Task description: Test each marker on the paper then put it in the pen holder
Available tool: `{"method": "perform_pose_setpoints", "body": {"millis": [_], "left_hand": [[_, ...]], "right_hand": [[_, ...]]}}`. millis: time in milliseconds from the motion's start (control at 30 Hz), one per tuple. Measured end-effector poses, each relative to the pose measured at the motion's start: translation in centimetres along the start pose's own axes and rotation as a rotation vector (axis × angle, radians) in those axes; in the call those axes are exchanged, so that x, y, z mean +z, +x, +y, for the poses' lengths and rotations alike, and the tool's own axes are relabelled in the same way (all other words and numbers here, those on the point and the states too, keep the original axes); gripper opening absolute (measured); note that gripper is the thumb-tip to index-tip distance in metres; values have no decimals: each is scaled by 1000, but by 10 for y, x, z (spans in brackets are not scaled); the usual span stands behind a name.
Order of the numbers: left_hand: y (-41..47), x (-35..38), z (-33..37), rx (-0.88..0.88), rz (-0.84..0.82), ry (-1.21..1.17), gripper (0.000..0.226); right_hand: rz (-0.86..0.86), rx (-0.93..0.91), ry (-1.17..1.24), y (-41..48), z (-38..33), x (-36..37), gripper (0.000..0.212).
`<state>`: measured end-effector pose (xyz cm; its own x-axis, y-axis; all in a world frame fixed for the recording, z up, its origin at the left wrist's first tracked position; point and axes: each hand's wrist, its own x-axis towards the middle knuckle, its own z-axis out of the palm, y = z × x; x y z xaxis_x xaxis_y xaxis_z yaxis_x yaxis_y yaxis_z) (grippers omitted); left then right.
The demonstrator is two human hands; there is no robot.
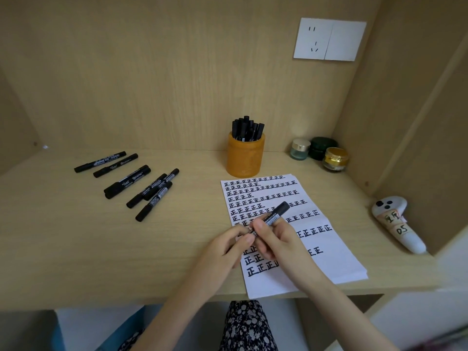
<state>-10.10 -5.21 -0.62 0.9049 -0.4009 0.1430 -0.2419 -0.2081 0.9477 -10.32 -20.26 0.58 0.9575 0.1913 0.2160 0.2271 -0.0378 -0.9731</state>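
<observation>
Near desk (76, 249) edge: both hands over the paper (336, 262), sharing one black marker (276, 215). Left hand (228, 245) pinches the marker's lower end between fingertips and thumb; right hand (276, 239) curls round the barrel just above it. Marker tilted, far end up and to the right, held clear of the sheet. Paper filled with rows of black test marks. Left, well apart: loose markers (131, 182) lying scattered on the desk. Far right: white controller (397, 224) with taped labels. Beyond the paper's top edge: orange pen holder (244, 160), upright, packed with black markers. Three small jars (319, 153) in the back corner. Wall socket (329, 39) above.
</observation>
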Motion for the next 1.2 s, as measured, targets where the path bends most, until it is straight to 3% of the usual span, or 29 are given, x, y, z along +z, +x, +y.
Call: {"method": "perform_pose_setpoints", "body": {"millis": [100,233,400,567,700,800,1200], "left_hand": [[-1,6,1,-4,5,67,25],[-1,7,-3,-50,11,120,27],[-5,-2,-13,-64,55,163,22],[-5,-4,-12,-49,80,207,28],[-5,-2,-17,-61,83,213,20],[-4,-1,-17,-57,82,222,17],[-4,-3,-18,-38,84,249,16]], "right_hand": [[102,27,41,-2,-1,1,27],[281,65,54,-3,-5,-8,39],[554,114,183,-10,-3,-54,20],[593,165,90,-26,1,-88,28],[585,222,-74,-32,4,-103,26],[651,228,-145,-33,9,-109,36],[765,164,-316,-33,22,-109,30]]}}
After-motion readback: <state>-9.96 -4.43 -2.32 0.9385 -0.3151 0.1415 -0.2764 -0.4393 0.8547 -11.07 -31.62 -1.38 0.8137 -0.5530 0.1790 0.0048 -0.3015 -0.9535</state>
